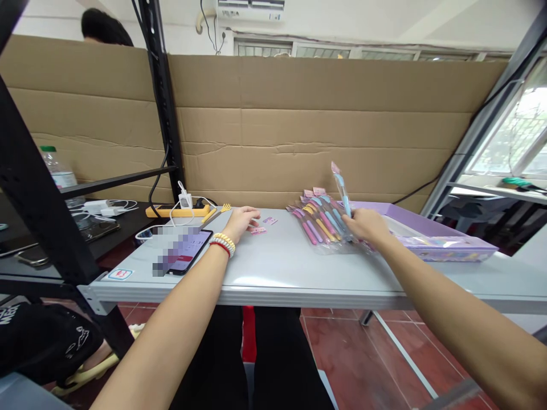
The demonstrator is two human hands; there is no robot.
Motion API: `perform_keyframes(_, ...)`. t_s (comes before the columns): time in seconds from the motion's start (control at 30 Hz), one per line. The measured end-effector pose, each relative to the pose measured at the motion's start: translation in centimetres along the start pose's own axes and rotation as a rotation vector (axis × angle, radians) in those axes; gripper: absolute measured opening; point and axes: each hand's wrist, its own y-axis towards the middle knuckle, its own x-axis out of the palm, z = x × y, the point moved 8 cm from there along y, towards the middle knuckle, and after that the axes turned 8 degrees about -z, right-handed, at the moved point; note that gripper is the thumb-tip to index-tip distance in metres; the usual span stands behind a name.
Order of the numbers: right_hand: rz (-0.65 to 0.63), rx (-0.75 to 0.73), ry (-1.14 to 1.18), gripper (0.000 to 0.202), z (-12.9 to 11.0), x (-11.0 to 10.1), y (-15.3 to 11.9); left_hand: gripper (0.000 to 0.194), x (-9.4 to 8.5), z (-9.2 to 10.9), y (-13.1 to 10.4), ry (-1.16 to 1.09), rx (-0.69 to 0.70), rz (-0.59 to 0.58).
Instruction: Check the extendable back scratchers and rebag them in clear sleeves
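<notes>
My right hand [366, 225] is closed on a light-blue pen-like stick [342, 189] in a clear wrapper, held upright with its pink tip at the top. Beside that hand, a row of similar wrapped sticks [318, 219] in pink, purple, yellow, brown and blue lies on the table. My left hand [243, 222] rests over the table with bent fingers apart, holding nothing that I can see. Just by its fingertips is a small pink label [257, 230], and another small label [270, 220] lies slightly farther right.
An open purple box [448, 250] stands right of the sticks. Left of my left hand lie a phone [194, 253], a yellow fork [222, 209] and a yellow power strip [192, 212] with cables. Cardboard [316, 125] walls off the back; a black metal post [162, 97] rises at left.
</notes>
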Motion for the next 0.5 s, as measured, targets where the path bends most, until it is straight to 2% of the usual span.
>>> perform_keyframes(0.17, -0.138, -0.013, -0.086, 0.045, 0.2, 1.1, 0.7, 0.008, 0.0, -0.3, 0.1, 0.152, -0.040, -0.017)
perform_keyframes(0.5, -0.272, 0.020, -0.094, 0.046, 0.7, 1.7, 0.2, 0.004, 0.4, -0.1, 0.0, 0.281, -0.041, -0.026)
